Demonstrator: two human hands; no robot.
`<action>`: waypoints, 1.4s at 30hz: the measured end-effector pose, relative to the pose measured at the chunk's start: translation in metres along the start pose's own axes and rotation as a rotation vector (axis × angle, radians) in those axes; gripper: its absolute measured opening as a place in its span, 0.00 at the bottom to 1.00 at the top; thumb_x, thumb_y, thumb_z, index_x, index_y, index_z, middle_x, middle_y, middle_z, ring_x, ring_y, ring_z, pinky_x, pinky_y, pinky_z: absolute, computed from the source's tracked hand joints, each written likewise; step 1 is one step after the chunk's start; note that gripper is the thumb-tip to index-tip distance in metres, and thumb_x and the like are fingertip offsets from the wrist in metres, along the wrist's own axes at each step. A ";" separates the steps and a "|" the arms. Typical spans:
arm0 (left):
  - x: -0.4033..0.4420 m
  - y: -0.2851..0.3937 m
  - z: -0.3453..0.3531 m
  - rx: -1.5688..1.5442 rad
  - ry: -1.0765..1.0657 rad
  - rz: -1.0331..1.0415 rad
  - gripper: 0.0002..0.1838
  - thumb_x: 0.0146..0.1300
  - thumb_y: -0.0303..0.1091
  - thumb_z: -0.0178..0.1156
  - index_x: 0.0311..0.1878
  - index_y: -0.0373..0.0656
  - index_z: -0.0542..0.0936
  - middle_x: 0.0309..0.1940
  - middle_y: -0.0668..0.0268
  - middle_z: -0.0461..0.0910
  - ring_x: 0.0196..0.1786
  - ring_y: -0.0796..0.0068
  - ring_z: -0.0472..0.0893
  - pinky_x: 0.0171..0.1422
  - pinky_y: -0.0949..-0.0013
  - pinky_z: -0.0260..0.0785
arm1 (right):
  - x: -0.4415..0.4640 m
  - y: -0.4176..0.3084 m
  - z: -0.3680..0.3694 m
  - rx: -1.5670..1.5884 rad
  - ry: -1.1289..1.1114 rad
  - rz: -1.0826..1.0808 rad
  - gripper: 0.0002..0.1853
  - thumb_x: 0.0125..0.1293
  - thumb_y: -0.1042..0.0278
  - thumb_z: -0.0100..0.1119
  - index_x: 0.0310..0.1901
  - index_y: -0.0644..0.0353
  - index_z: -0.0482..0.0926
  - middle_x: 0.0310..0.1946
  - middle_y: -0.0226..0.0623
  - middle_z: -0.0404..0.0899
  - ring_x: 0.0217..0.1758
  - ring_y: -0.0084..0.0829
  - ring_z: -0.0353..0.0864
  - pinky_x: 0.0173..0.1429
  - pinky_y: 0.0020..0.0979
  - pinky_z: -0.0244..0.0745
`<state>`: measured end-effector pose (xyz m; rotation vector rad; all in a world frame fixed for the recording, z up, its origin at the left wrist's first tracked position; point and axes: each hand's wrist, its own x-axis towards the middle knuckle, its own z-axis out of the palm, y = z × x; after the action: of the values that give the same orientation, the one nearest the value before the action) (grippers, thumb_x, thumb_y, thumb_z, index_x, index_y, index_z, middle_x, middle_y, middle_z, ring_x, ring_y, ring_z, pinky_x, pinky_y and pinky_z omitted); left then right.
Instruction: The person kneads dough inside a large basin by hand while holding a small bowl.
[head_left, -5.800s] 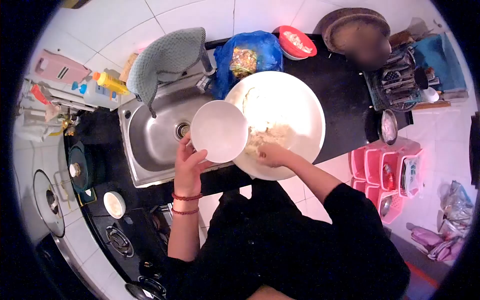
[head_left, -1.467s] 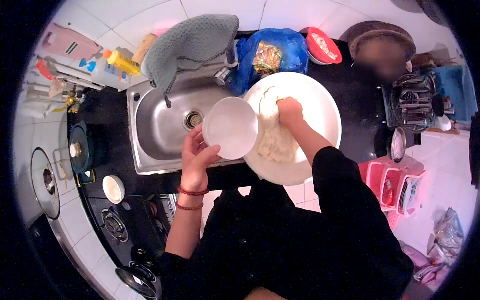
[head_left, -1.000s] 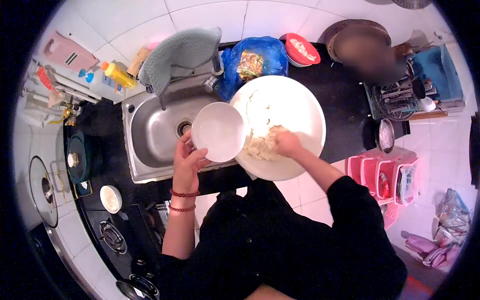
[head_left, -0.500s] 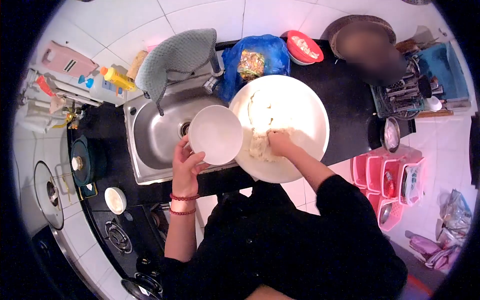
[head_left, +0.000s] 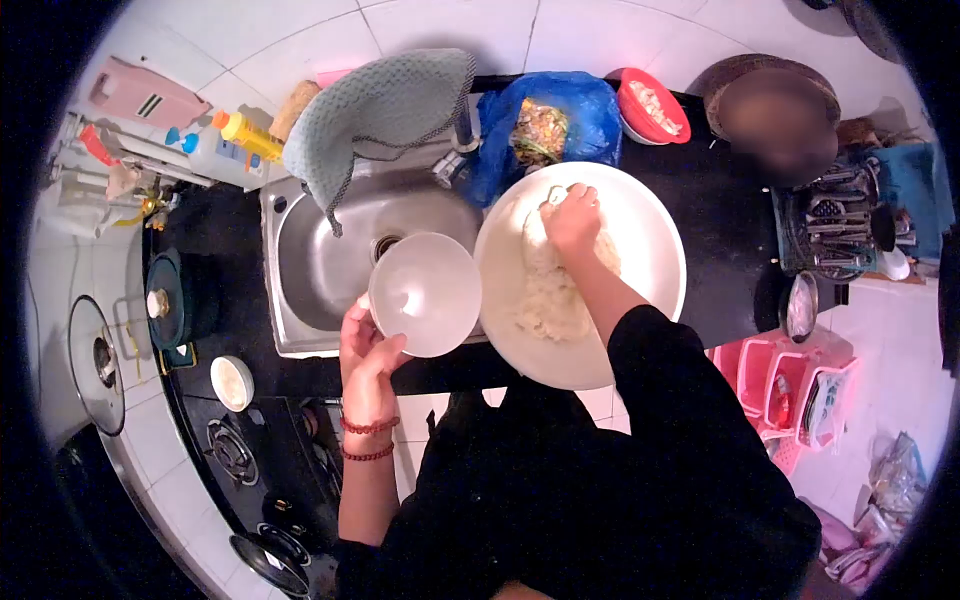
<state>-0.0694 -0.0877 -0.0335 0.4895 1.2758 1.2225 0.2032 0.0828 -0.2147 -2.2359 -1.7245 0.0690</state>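
My left hand (head_left: 370, 365) grips a white bowl (head_left: 428, 295) by its lower left rim, thumb against the side, and holds it over the sink's front right edge. The bowl's inside looks plain white with a bright glint. In the large white basin (head_left: 655, 295) lies a pale, lumpy dough (head_left: 552, 305), spread from the middle toward the far side. My right hand (head_left: 573, 218) reaches into the basin with curled fingers closed on the far part of the dough. Its fingertips are partly hidden.
Left of the basin is a steel sink (head_left: 330, 270) with a grey-green cloth (head_left: 385, 100) draped over the tap. Behind the basin sit a blue bag (head_left: 590, 105) of scraps and a red basket (head_left: 640, 125). A small white bowl (head_left: 232, 383) stands near the stove (head_left: 233, 450).
My right hand has moved from the middle of the basin to its far side. The dough there is now gathered under my fingers. The left-hand bowl has tipped slightly and shifted nearer me.
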 end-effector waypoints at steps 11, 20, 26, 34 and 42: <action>-0.010 -0.007 -0.012 -0.068 -0.029 -0.090 0.34 0.54 0.22 0.61 0.66 0.42 0.63 0.55 0.59 0.72 0.53 0.67 0.77 0.49 0.67 0.79 | -0.074 0.023 -0.130 0.297 -0.115 -0.252 0.30 0.49 0.59 0.70 0.52 0.62 0.71 0.45 0.46 0.71 0.48 0.47 0.73 0.52 0.42 0.69; -0.001 0.000 -0.010 -0.060 -0.129 -0.096 0.34 0.55 0.21 0.61 0.66 0.42 0.63 0.55 0.57 0.72 0.53 0.64 0.78 0.49 0.63 0.81 | -0.095 0.008 -0.181 -0.127 -0.493 -0.525 0.43 0.47 0.40 0.68 0.60 0.64 0.71 0.49 0.46 0.70 0.55 0.42 0.70 0.57 0.47 0.63; 0.015 0.002 -0.013 -0.018 -0.121 -0.098 0.34 0.54 0.21 0.61 0.66 0.42 0.63 0.55 0.58 0.72 0.54 0.64 0.78 0.48 0.64 0.81 | -0.081 -0.003 -0.074 -0.056 -0.149 -0.337 0.40 0.53 0.37 0.60 0.62 0.56 0.71 0.52 0.42 0.74 0.59 0.42 0.71 0.57 0.47 0.65; 0.036 0.008 -0.012 -0.044 -0.072 -0.104 0.31 0.55 0.19 0.56 0.65 0.43 0.66 0.57 0.59 0.72 0.56 0.66 0.76 0.51 0.68 0.79 | -0.057 0.017 -0.047 -0.008 -0.181 -0.603 0.31 0.50 0.44 0.66 0.54 0.53 0.76 0.48 0.37 0.76 0.53 0.40 0.75 0.56 0.42 0.68; 0.049 0.012 -0.019 0.011 -0.051 -0.053 0.33 0.55 0.21 0.56 0.67 0.43 0.64 0.60 0.59 0.70 0.58 0.66 0.75 0.53 0.67 0.77 | -0.003 0.015 -0.024 0.266 -0.028 -0.669 0.16 0.51 0.56 0.67 0.38 0.56 0.78 0.35 0.39 0.78 0.41 0.41 0.78 0.45 0.41 0.74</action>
<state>-0.0997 -0.0467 -0.0507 0.4888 1.2449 1.1529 0.2222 0.0717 -0.1963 -1.3979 -2.2314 0.1628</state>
